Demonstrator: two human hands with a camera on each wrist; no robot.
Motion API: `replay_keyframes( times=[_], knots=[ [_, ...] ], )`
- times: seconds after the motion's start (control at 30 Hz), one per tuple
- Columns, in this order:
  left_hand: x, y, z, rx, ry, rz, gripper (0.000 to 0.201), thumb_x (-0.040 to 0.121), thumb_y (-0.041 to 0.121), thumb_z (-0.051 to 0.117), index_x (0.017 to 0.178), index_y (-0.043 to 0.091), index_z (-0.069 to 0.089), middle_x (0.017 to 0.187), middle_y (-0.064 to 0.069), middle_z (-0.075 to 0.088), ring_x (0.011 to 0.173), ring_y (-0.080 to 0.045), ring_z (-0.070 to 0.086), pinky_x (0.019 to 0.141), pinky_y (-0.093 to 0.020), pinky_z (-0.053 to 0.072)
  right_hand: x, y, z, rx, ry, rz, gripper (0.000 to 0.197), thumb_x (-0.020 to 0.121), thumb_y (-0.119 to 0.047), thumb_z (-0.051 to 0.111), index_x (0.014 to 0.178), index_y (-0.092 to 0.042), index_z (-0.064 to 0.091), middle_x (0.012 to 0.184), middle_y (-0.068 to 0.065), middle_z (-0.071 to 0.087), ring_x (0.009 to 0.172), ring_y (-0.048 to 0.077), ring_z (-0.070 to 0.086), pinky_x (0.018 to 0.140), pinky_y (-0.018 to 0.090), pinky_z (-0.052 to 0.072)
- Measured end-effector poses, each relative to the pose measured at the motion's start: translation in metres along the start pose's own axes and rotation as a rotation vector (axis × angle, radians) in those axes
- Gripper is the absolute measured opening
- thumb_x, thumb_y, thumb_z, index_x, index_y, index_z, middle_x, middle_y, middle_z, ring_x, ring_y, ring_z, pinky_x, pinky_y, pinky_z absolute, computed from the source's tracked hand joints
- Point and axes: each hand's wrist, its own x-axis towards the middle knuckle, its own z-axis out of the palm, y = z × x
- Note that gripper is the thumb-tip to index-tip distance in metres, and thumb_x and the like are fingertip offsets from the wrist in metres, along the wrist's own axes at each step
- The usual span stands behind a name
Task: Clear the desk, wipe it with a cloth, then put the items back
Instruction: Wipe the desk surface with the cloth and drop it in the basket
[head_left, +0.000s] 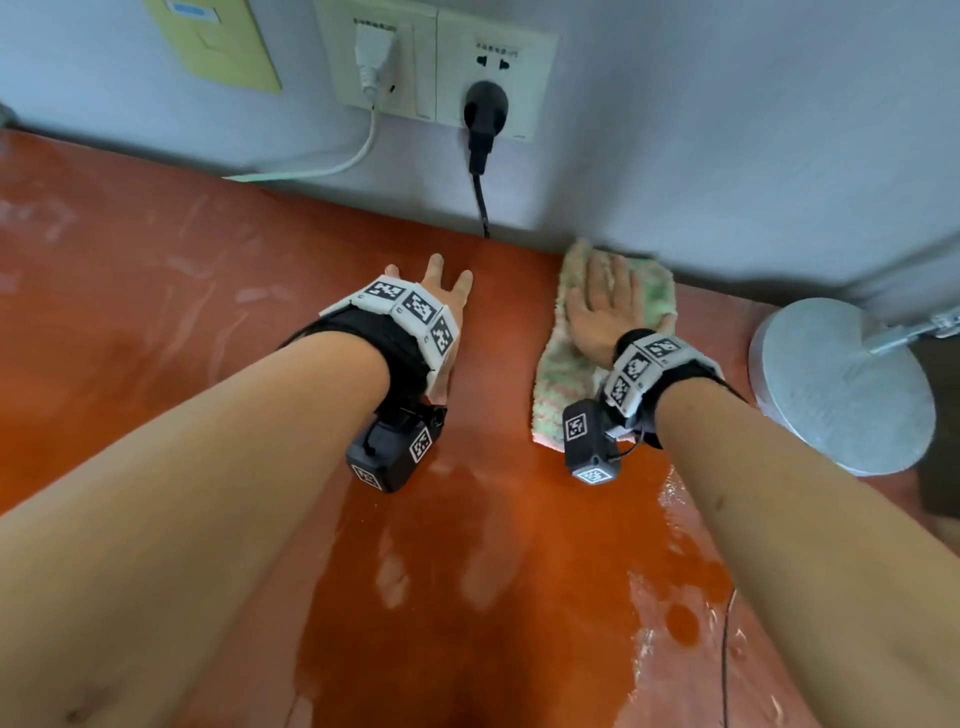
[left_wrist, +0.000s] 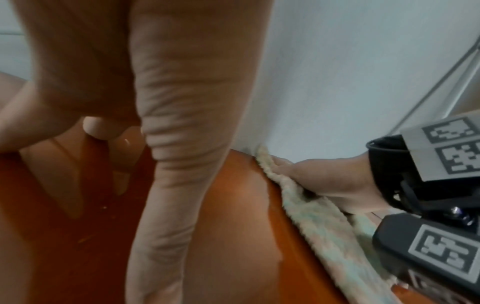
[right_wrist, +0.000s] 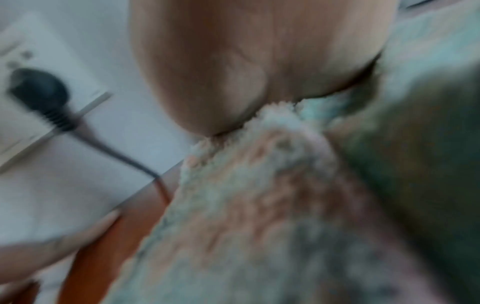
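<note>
A fluffy cloth (head_left: 566, 364) in pale green, pink and white lies on the orange-red desk (head_left: 156, 291), its far end against the wall. My right hand (head_left: 605, 306) presses flat on it with straight fingers. The left wrist view shows the cloth (left_wrist: 324, 222) under that right hand (left_wrist: 322, 179), and the blurred right wrist view shows the cloth (right_wrist: 259, 205) under my palm. My left hand (head_left: 441, 291) rests flat on the bare desk left of the cloth, fingers spread and holding nothing. Wet streaks shine on the desk (head_left: 670, 597).
A round grey lamp base (head_left: 841, 384) stands on the desk just right of the cloth. Wall sockets hold a white plug (head_left: 371, 57) and a black plug (head_left: 483, 117), whose cable drops behind the desk. A thin dark cord (head_left: 724, 660) lies at the front right.
</note>
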Motion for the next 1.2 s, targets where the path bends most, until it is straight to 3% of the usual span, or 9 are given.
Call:
replay_keyframes(
  times=[0.2,0.3,0.4,0.6,0.77,0.9,1.03,1.13,1.2],
  knots=[
    [-0.005,0.023,-0.025,0.001,-0.129,0.088,0.142,0.057,0.024,0.090,0.150,0.030,-0.017,0.157,0.001,-0.024,0.143,-0.041,-0.015,0.108,-0.069,0.016,-0.023,0.022,0.004,0.102,0.108,0.189,0.056,0.101,-0.046,0.012,0.151,-0.040,-0.013,0.158,-0.013,-0.023,0.146,0.015,-0.022,0.111,0.062,-0.016],
    [-0.006,0.051,-0.038,-0.059,-0.158,0.210,0.136,0.062,0.022,0.087,0.150,0.034,-0.016,0.156,0.005,-0.027,0.144,-0.034,-0.021,0.106,-0.073,0.010,-0.025,0.000,0.015,0.009,0.090,-0.029,0.056,0.101,-0.044,0.012,0.148,-0.044,-0.018,0.156,-0.015,-0.028,0.144,0.019,-0.027,0.106,0.063,-0.021],
    [-0.005,0.070,-0.036,-0.034,-0.131,0.274,0.129,0.069,0.029,0.083,0.151,0.024,-0.017,0.157,0.002,-0.022,0.144,-0.035,-0.017,0.114,-0.059,0.004,-0.012,-0.001,0.009,-0.015,0.034,-0.159,0.054,0.101,-0.045,0.011,0.148,-0.047,-0.014,0.156,-0.018,-0.025,0.145,0.015,-0.025,0.107,0.061,-0.020],
    [0.011,0.076,-0.025,-0.093,-0.094,0.197,0.101,0.085,0.015,0.064,0.152,0.032,-0.011,0.159,0.003,-0.019,0.144,-0.039,-0.016,0.115,-0.054,0.005,0.011,0.067,-0.026,0.110,0.146,0.135,0.057,0.101,-0.044,0.017,0.153,-0.039,-0.007,0.160,-0.010,-0.020,0.147,0.016,-0.020,0.114,0.054,-0.014],
    [0.009,0.091,-0.028,0.080,0.006,0.226,0.085,0.094,0.021,0.054,0.153,0.015,-0.008,0.159,-0.014,-0.013,0.145,-0.040,-0.008,0.114,-0.059,-0.001,0.017,0.088,-0.021,0.256,0.270,0.239,0.061,0.104,-0.030,0.020,0.154,-0.013,-0.010,0.161,0.007,-0.016,0.147,0.020,-0.018,0.117,0.036,-0.011],
    [0.011,0.112,-0.032,0.051,-0.081,0.091,0.097,0.090,0.015,0.059,0.151,0.014,-0.015,0.157,-0.015,-0.022,0.142,-0.046,-0.013,0.115,-0.057,0.007,0.028,0.078,-0.019,0.309,0.319,0.334,0.062,0.103,-0.035,0.021,0.155,-0.012,-0.006,0.161,0.007,-0.014,0.148,0.019,-0.015,0.118,0.038,-0.009],
    [0.025,0.123,-0.036,0.023,0.012,0.181,0.097,0.084,0.004,0.063,0.153,0.009,-0.004,0.156,-0.014,-0.026,0.143,-0.042,-0.016,0.117,-0.054,0.008,0.040,0.073,-0.031,0.316,0.302,0.419,0.061,0.103,-0.035,0.019,0.155,-0.008,0.002,0.162,0.007,-0.008,0.148,0.017,-0.012,0.118,0.039,-0.006],
    [0.031,0.138,-0.052,-0.012,-0.103,0.311,0.138,0.058,0.015,0.087,0.151,0.030,-0.014,0.154,-0.008,-0.031,0.143,-0.039,-0.020,0.116,-0.057,0.011,0.047,0.073,-0.037,0.260,0.268,0.437,0.062,0.103,-0.036,0.019,0.154,-0.004,0.003,0.162,0.010,-0.005,0.148,0.020,-0.012,0.119,0.039,-0.005],
    [0.034,0.145,-0.059,-0.014,-0.183,0.324,0.138,0.058,0.020,0.088,0.150,0.035,-0.014,0.156,-0.006,-0.028,0.142,-0.041,-0.021,0.115,-0.059,0.010,0.058,0.076,-0.041,0.183,0.215,0.440,0.062,0.102,-0.037,0.017,0.153,-0.003,0.005,0.161,0.012,-0.002,0.148,0.023,-0.011,0.120,0.043,-0.005]
  ],
)
